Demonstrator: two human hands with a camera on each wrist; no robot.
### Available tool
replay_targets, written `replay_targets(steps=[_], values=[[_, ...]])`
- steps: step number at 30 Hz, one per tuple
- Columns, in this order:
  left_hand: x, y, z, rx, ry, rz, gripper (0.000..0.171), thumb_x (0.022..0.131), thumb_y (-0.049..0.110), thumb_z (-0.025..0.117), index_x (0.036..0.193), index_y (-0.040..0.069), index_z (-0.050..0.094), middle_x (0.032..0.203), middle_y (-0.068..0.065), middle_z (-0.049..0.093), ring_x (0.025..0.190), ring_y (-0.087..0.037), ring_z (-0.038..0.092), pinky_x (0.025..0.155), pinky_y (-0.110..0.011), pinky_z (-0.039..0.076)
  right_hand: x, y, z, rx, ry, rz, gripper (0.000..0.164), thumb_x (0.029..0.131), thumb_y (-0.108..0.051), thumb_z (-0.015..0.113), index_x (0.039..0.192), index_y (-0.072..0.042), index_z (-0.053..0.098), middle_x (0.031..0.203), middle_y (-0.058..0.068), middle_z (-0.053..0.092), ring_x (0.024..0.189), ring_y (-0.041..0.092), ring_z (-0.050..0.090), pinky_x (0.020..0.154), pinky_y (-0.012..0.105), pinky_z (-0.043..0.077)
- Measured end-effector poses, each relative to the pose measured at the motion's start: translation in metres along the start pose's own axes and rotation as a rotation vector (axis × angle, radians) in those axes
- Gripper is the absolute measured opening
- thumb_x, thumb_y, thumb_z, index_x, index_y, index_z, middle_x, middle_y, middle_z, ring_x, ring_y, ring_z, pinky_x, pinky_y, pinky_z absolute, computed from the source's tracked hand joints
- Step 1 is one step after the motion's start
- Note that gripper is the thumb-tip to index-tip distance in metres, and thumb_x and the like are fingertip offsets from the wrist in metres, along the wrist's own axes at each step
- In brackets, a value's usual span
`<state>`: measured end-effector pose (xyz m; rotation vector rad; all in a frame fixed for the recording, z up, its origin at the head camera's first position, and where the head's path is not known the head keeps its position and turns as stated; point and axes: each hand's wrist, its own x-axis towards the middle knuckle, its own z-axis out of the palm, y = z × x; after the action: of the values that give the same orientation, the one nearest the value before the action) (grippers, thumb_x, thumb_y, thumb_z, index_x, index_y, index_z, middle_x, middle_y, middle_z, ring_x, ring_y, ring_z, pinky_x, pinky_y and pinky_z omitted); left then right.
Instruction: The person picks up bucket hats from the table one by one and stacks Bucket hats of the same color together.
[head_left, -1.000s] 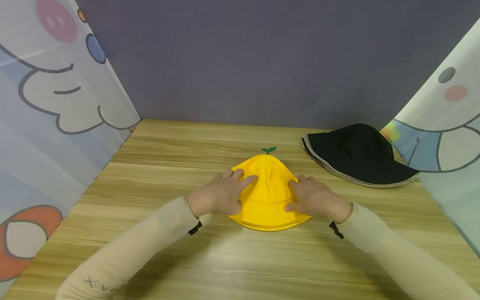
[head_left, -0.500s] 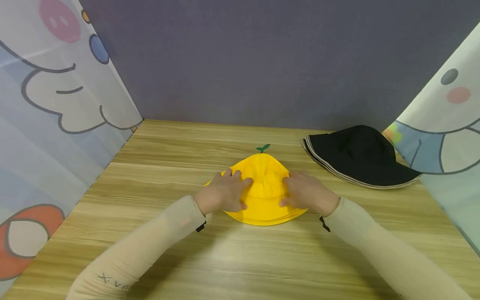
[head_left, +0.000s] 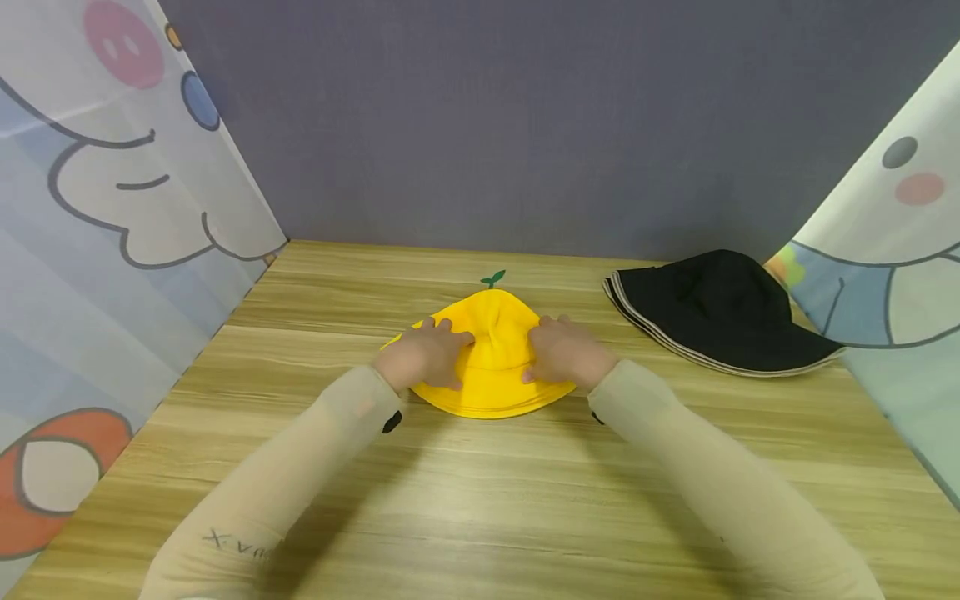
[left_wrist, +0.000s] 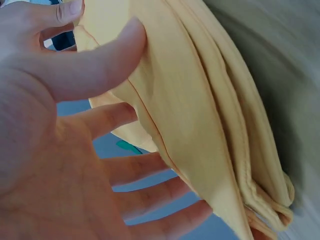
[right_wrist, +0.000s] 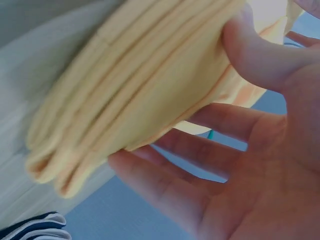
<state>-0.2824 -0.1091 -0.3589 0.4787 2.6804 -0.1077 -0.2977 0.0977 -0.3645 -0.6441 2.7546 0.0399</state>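
A yellow bucket hat (head_left: 491,379) lies folded flat mid-table, its crown pointing to the back and a green sprout (head_left: 492,280) on top. My left hand (head_left: 423,354) holds its left side, while my right hand (head_left: 567,350) holds the right side. In the left wrist view, the left thumb (left_wrist: 107,65) presses on the hat's face and the other fingers reach the edge of the cloth. The right wrist view shows the same kind of hold, with the hat's layered brim (right_wrist: 125,85) between thumb and fingers.
A black bucket hat (head_left: 720,317) with pale brim edging lies at the back right of the wooden table (head_left: 480,508). A grey panel (head_left: 480,125) stands behind the table, and cartoon-printed sheets (head_left: 97,208) hang at both sides.
Both hands and the yellow hat have moved to the left and farther back on the table. The black hat lies in the same place.
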Motion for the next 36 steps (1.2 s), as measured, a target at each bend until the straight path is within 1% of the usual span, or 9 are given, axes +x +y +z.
replay_targets(steps=[5,8,13,17,22,24,26,31,36], values=[[0.001,-0.007,-0.002,0.029,0.035,-0.044,0.078,0.091,0.036,0.077,0.157,0.018,0.039,0.153,-0.021,0.034,0.136,-0.042,0.035,0.104,-0.059,0.041,0.017,-0.008,-0.003,0.016,-0.004,0.035,0.059,0.092,-0.044,0.075,0.134,-0.004,0.064,0.146,0.019,0.052,0.135,0.041,0.044,0.111,0.053,0.038],[0.001,-0.004,0.001,0.013,0.057,-0.029,0.08,0.093,0.034,0.075,0.16,0.017,0.033,0.156,-0.02,0.03,0.137,-0.042,0.033,0.104,-0.061,0.04,0.024,-0.011,-0.003,0.024,-0.015,0.052,0.059,0.092,-0.045,0.073,0.136,-0.006,0.063,0.151,0.017,0.048,0.138,0.041,0.042,0.111,0.053,0.039],[0.001,0.003,0.006,-0.059,0.083,-0.01,0.091,0.095,0.05,0.069,0.163,0.014,0.022,0.159,-0.017,0.029,0.139,-0.039,0.033,0.102,-0.065,0.04,0.034,-0.014,-0.003,0.043,-0.011,0.053,0.055,0.093,-0.043,0.073,0.133,-0.006,0.065,0.149,0.015,0.051,0.135,0.04,0.043,0.11,0.051,0.039],[0.004,0.002,0.006,-0.063,0.099,-0.049,0.096,0.091,0.057,0.07,0.163,0.013,0.023,0.159,-0.018,0.031,0.139,-0.04,0.034,0.101,-0.065,0.04,0.04,-0.014,-0.004,0.045,0.002,0.033,0.056,0.093,-0.042,0.073,0.134,-0.005,0.064,0.149,0.015,0.052,0.14,0.037,0.041,0.116,0.05,0.032],[0.012,-0.001,0.003,-0.079,0.085,-0.084,0.095,0.089,0.055,0.073,0.16,0.011,0.027,0.157,-0.019,0.033,0.137,-0.041,0.035,0.101,-0.068,0.04,0.049,-0.013,-0.005,0.053,0.013,0.013,0.061,0.094,-0.043,0.072,0.14,-0.004,0.059,0.153,0.014,0.048,0.144,0.035,0.037,0.119,0.05,0.027],[0.016,-0.004,0.002,-0.089,0.074,-0.097,0.095,0.089,0.055,0.074,0.16,0.012,0.027,0.158,-0.019,0.032,0.138,-0.042,0.034,0.102,-0.069,0.039,0.052,-0.012,-0.005,0.057,0.016,0.01,0.064,0.095,-0.043,0.07,0.144,-0.004,0.055,0.154,0.015,0.046,0.144,0.036,0.037,0.119,0.05,0.029],[0.022,-0.009,0.0,-0.096,0.07,-0.114,0.095,0.089,0.055,0.073,0.161,0.013,0.027,0.16,-0.018,0.03,0.14,-0.042,0.032,0.103,-0.069,0.037,0.055,-0.011,-0.005,0.075,0.022,0.01,0.069,0.098,-0.044,0.066,0.151,-0.005,0.047,0.158,0.015,0.041,0.147,0.037,0.032,0.119,0.052,0.027],[0.034,-0.019,-0.007,-0.106,0.068,-0.134,0.093,0.09,0.052,0.073,0.162,0.014,0.028,0.163,-0.018,0.025,0.145,-0.043,0.026,0.106,-0.072,0.032,0.064,-0.006,-0.004,0.132,0.054,0.028,0.076,0.101,-0.048,0.059,0.16,-0.008,0.031,0.162,0.018,0.03,0.149,0.04,0.026,0.116,0.056,0.032],[0.042,-0.024,-0.013,-0.129,0.049,-0.144,0.093,0.092,0.052,0.071,0.163,0.015,0.024,0.165,-0.019,0.02,0.149,-0.045,0.018,0.109,-0.074,0.025,0.072,-0.004,-0.007,0.146,0.068,0.031,0.075,0.102,-0.045,0.059,0.16,-0.006,0.031,0.159,0.02,0.035,0.147,0.04,0.031,0.116,0.052,0.032]])
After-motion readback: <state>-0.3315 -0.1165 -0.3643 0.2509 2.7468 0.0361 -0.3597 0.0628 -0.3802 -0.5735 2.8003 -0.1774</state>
